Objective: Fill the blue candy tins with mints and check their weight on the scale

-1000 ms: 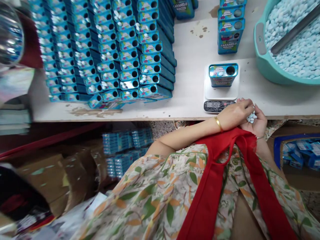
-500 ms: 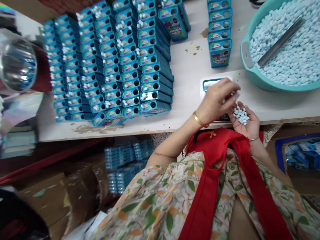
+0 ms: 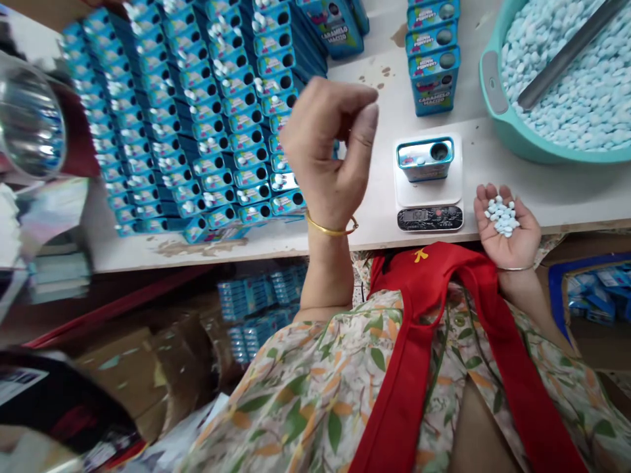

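My left hand (image 3: 328, 154), with a gold bracelet at the wrist, is raised over the front right of the tin rows. Its fingers are curled in, and whatever they hold is hidden. Palm up at the table's front edge, my right hand (image 3: 517, 240) cups a small pile of pale blue candies (image 3: 501, 215). Between the two hands, a blue candy tin (image 3: 426, 169) stands upright on a white digital scale (image 3: 403, 192). The tin's top has a dark round hole with a candy lying beside it. The scale's display is lit.
Packed rows of blue tins (image 3: 211, 112), many with candies on top, fill the table's left. Another column of tins (image 3: 434, 82) stands behind the scale. A turquoise tub (image 3: 530, 141) of candies holds a grey scoop (image 3: 562, 62). A metal bowl (image 3: 30, 121) sits far left.
My left hand has swung left from above my right palm to the tin rows, uncovering the scale and its tin. My right hand has shifted right with its candies. The view has also shifted.
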Action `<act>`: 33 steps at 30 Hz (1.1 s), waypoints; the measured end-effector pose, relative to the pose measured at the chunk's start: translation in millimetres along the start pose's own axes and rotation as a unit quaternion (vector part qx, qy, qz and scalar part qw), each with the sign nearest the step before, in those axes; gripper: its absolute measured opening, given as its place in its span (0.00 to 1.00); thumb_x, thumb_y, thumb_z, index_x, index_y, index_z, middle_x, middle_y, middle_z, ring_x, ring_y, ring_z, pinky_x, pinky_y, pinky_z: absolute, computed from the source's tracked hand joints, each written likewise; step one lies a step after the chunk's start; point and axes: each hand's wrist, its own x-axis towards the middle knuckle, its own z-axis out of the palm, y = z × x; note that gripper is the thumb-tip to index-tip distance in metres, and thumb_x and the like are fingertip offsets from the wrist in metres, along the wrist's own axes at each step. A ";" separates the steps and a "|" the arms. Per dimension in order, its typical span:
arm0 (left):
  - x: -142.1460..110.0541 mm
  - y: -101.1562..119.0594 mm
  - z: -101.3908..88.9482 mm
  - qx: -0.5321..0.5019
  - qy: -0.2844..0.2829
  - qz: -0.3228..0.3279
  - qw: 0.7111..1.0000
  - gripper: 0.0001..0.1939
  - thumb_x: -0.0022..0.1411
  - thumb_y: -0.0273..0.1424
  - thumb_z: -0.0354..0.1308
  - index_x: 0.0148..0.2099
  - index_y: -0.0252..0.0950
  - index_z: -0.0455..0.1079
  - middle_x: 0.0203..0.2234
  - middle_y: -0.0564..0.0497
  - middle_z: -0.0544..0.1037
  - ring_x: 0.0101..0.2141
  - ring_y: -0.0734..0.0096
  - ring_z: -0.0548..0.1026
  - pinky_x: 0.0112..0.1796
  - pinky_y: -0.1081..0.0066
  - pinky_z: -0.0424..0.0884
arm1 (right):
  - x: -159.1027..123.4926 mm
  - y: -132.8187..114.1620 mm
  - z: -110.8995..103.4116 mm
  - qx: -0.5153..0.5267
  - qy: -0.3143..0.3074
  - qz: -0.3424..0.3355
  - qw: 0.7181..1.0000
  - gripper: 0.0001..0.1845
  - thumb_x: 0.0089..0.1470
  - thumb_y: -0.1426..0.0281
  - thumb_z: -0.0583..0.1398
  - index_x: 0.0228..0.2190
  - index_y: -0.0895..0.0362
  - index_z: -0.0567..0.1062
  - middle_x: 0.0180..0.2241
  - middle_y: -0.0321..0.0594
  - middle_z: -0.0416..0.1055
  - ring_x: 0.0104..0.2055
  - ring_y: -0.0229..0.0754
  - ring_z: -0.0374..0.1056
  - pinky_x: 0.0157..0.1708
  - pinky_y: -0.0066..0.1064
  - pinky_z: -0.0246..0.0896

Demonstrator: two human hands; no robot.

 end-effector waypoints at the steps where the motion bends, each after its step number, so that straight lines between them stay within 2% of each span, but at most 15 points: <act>1: -3.2 -4.0 -3.4 0.008 0.009 -0.009 1.000 0.15 0.73 0.44 0.47 0.44 0.43 0.71 0.34 0.53 0.76 0.32 0.72 0.74 0.29 0.67 0.68 | 0.1 -4.2 -0.3 0.005 0.005 -0.011 1.000 0.16 0.64 0.69 0.49 0.40 0.60 0.76 0.45 0.48 0.77 0.63 0.44 0.64 0.56 0.39 0.70; 5: -15.8 -6.5 -8.0 0.048 -0.015 -0.076 0.996 0.17 0.74 0.46 0.43 0.46 0.46 0.71 0.37 0.52 0.77 0.37 0.66 0.75 0.35 0.62 0.69 | 1.7 -18.4 -4.1 0.053 0.015 -0.024 0.998 0.16 0.64 0.67 0.49 0.45 0.56 0.75 0.48 0.45 0.75 0.65 0.43 0.61 0.57 0.39 0.70; 8: -19.9 -0.7 -5.4 0.047 -0.001 -0.082 0.996 0.16 0.72 0.47 0.48 0.40 0.46 0.72 0.31 0.52 0.75 0.33 0.67 0.72 0.32 0.62 0.69 | 2.0 -23.3 -5.6 0.087 0.015 -0.020 0.996 0.17 0.64 0.67 0.50 0.49 0.52 0.73 0.51 0.42 0.74 0.66 0.41 0.61 0.57 0.40 0.70; 10: -20.5 1.2 -3.3 0.046 0.003 -0.087 0.995 0.18 0.70 0.49 0.50 0.37 0.44 0.72 0.28 0.51 0.75 0.31 0.67 0.71 0.31 0.62 0.68 | 0.8 -23.3 -4.1 0.083 0.016 -0.029 0.996 0.17 0.65 0.67 0.49 0.49 0.54 0.73 0.52 0.43 0.74 0.66 0.42 0.60 0.57 0.39 0.71; 14: -21.2 -0.5 -0.7 0.048 -0.030 -0.115 0.992 0.22 0.69 0.53 0.47 0.37 0.43 0.71 0.28 0.50 0.75 0.33 0.65 0.72 0.34 0.61 0.69 | -1.8 -20.4 -0.8 0.058 0.011 -0.041 0.997 0.17 0.66 0.67 0.49 0.48 0.56 0.74 0.50 0.45 0.74 0.65 0.43 0.61 0.54 0.38 0.72; 18: -26.6 -1.5 2.0 0.045 -0.048 -0.099 0.993 0.21 0.71 0.49 0.46 0.38 0.43 0.72 0.29 0.49 0.75 0.33 0.65 0.72 0.35 0.61 0.70 | -0.6 -18.6 -3.0 0.057 0.004 -0.024 0.998 0.16 0.64 0.67 0.49 0.47 0.52 0.74 0.48 0.42 0.75 0.64 0.42 0.64 0.53 0.38 0.73; 21: -39.8 -0.9 9.0 0.091 -0.103 -0.106 0.985 0.23 0.72 0.50 0.42 0.46 0.44 0.74 0.39 0.48 0.78 0.43 0.62 0.74 0.47 0.57 0.70 | 0.3 -15.4 -4.8 0.033 0.005 -0.028 0.999 0.17 0.64 0.67 0.49 0.46 0.54 0.74 0.46 0.43 0.76 0.63 0.41 0.64 0.54 0.38 0.72; 25: -64.1 0.0 27.7 0.143 -0.162 -0.075 0.974 0.25 0.70 0.52 0.42 0.56 0.47 0.71 0.59 0.48 0.72 0.60 0.56 0.67 0.62 0.47 0.56 | 0.5 -8.0 -5.7 -0.013 0.006 -0.039 0.999 0.15 0.63 0.68 0.50 0.42 0.56 0.75 0.46 0.44 0.77 0.59 0.42 0.69 0.57 0.37 0.70; 27: -70.5 1.6 38.4 0.161 -0.178 -0.059 0.969 0.24 0.69 0.51 0.46 0.59 0.48 0.68 0.63 0.48 0.68 0.64 0.55 0.62 0.65 0.46 0.49 | 1.0 -5.4 -5.9 -0.031 0.005 -0.037 0.999 0.16 0.63 0.68 0.50 0.41 0.57 0.76 0.46 0.45 0.77 0.57 0.42 0.71 0.57 0.37 0.70; 30: -66.2 6.5 50.5 0.177 -0.203 -0.051 0.962 0.24 0.68 0.48 0.51 0.62 0.49 0.65 0.66 0.49 0.63 0.68 0.55 0.56 0.67 0.46 0.41 | 1.9 -4.3 -6.8 -0.037 0.003 -0.034 0.999 0.15 0.62 0.67 0.50 0.40 0.57 0.76 0.45 0.43 0.77 0.56 0.41 0.71 0.57 0.37 0.70; 33: -50.9 10.6 55.1 0.187 -0.216 -0.046 0.957 0.26 0.67 0.46 0.53 0.64 0.48 0.62 0.67 0.47 0.62 0.68 0.53 0.55 0.66 0.47 0.42 | 2.2 -4.5 -9.3 -0.031 0.001 -0.035 0.999 0.14 0.61 0.68 0.52 0.40 0.57 0.76 0.45 0.43 0.77 0.57 0.42 0.71 0.57 0.36 0.70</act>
